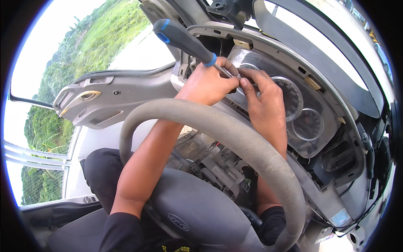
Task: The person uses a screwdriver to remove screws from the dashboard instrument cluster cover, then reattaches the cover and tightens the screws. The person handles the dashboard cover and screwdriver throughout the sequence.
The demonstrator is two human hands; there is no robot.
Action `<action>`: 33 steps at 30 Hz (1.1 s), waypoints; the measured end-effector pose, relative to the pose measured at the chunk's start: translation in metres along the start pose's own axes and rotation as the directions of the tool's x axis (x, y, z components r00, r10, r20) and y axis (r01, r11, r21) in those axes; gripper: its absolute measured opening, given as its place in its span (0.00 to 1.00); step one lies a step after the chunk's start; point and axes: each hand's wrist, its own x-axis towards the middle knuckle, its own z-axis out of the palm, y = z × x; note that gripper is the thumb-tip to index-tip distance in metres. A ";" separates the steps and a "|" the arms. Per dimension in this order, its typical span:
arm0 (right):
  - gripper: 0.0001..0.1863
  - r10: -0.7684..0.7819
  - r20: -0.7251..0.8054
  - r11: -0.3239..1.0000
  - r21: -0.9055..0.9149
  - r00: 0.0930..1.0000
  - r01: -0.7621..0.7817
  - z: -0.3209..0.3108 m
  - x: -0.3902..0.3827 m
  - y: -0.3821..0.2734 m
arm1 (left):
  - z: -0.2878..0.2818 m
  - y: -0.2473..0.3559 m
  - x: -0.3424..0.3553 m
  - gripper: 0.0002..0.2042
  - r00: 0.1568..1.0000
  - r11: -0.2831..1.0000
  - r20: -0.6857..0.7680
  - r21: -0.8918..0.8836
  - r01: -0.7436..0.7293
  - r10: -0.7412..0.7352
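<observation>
Over the instrument cluster (311, 125), my left hand (208, 82) is closed around the shaft of a screwdriver. The screwdriver's dark grey handle with blue ends (184, 41) sticks out up and to the left, and its thin metal shaft runs down between my fingers. My right hand (268, 98) meets the left at the shaft's lower end, thumb and fingers pinched together. What that pinch holds is too small and covered to name. A small dark bit shows below the left thumb. Both forearms reach up past the steering wheel rim (218, 119).
The dashboard around the cluster is opened, with its surround trim (289, 56) exposed. Below the wheel lies an uncovered steering column area with grey mechanical parts (220, 170). An open door (96, 98) stands at left. Dark cables (357, 222) hang at the lower right.
</observation>
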 end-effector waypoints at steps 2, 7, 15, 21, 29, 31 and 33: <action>0.15 0.069 0.032 0.996 0.063 0.997 -0.071 0.002 -0.007 -0.005 | -0.011 -0.008 0.006 0.13 0.999 0.978 0.050 -0.209 0.011 0.000; 0.12 0.131 -0.053 0.991 -0.010 0.990 -0.132 -0.005 -0.018 -0.022 | -0.021 -0.010 0.011 0.16 0.969 0.936 0.237 -0.350 0.022 0.066; 0.10 0.192 0.131 0.973 0.102 0.973 -0.206 -0.053 -0.025 -0.025 | -0.019 -0.035 0.033 0.21 0.981 0.843 0.195 -0.527 0.103 0.002; 0.08 0.470 0.047 0.825 0.332 0.881 -0.457 -0.092 -0.164 -0.016 | 0.026 -0.024 0.018 0.21 0.985 0.939 0.170 -0.341 0.040 0.019; 0.11 0.340 0.200 0.939 -0.122 0.919 -0.321 -0.140 -0.221 -0.065 | 0.041 -0.043 0.018 0.21 0.963 0.848 -0.047 -0.465 -0.255 0.264; 0.09 0.376 0.177 0.926 -0.118 0.910 -0.359 -0.145 -0.269 -0.076 | 0.050 -0.041 0.007 0.19 0.946 0.853 -0.139 -0.410 -0.324 0.293; 0.08 0.437 0.178 0.899 -0.109 0.882 -0.423 -0.159 -0.311 -0.110 | 0.022 -0.062 0.022 0.17 0.928 0.919 -0.006 -0.135 -0.370 0.373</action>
